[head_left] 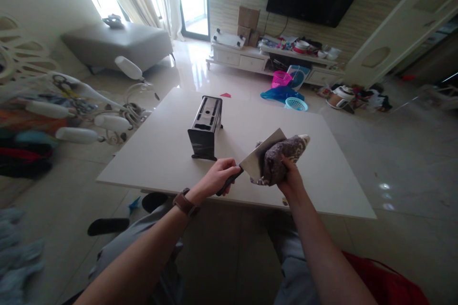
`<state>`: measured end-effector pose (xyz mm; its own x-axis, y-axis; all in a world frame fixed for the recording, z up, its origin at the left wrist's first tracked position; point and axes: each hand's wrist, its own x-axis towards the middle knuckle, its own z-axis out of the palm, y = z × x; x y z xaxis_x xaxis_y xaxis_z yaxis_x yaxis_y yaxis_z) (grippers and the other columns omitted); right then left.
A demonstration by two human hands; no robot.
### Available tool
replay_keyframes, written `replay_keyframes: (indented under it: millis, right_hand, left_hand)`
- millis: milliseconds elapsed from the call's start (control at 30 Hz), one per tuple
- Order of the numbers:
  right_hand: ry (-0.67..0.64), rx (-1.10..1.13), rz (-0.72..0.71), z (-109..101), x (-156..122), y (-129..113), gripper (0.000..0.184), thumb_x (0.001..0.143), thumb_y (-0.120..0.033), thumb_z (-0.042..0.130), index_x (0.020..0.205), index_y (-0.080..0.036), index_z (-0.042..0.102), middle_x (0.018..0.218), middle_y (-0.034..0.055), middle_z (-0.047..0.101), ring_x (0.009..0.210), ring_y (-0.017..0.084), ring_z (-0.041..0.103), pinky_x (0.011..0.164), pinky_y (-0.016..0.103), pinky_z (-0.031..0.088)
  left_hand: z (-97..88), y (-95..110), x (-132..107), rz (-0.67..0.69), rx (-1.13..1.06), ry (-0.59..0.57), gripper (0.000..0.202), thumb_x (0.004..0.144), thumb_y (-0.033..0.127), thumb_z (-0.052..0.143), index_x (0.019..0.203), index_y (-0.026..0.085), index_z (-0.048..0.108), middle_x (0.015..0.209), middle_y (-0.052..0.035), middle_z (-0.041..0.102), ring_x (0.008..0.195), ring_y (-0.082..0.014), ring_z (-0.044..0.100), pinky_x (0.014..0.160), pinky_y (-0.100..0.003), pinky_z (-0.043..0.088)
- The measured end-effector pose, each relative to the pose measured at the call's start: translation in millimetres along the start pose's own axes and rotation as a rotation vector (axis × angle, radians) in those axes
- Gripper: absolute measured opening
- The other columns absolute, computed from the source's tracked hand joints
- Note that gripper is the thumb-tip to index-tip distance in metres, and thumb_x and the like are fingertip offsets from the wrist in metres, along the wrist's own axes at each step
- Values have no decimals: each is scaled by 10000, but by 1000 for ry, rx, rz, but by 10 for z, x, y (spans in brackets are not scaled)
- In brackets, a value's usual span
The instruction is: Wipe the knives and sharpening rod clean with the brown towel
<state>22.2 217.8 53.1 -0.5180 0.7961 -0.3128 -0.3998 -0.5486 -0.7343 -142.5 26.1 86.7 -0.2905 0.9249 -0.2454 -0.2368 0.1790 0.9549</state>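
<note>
My left hand (219,175) is closed round the dark handle of a cleaver (258,158), whose broad steel blade points up and to the right over the near edge of the white table (161,152). My right hand (290,177) grips a grey-brown mottled cloth (284,152) bunched against the blade's right face. A brown watch strap (185,202) sits on my left wrist. A black knife block (206,126) stands on the table, left of the cleaver and a little farther back, with its slots facing up.
A white rack hung with clothes (71,114) stands left of the table. Beyond are a grey ottoman (118,45), a low TV cabinet (250,59) with clutter, pink (281,78) and blue baskets (296,103) on the glossy floor, and a black slipper (107,225) near my legs.
</note>
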Motion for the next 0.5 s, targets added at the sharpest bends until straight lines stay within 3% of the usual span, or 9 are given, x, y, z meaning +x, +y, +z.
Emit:
replay_keyframes:
  millis: [100,200,500]
  right_hand:
    - [-55,-18,16,38,-36,127,411,691,-202,862,1078,-176,726,1028,51,815,925,229,782,916,380,643]
    - [-27,-8,-11,45,-29,146,400,668,-172,861,1046,-164,731,986,51,817,888,231,780,883,376,649]
    - [66,-17,-115,-220,140,-297,305,674,-139,798,973,-149,743,918,45,814,801,205,771,801,330,654]
  left_hand:
    - [12,-26,17,-5,36,-3,308,868,447,631,771,212,457,578,52,559,321,-101,503,275,-187,358]
    - [9,-21,21,-3,54,-23,296,874,433,620,760,211,462,576,50,561,316,-104,498,267,-194,359]
    - [7,71,-3,-50,93,-116,276,868,417,621,758,202,488,566,53,548,318,-92,478,270,-188,358]
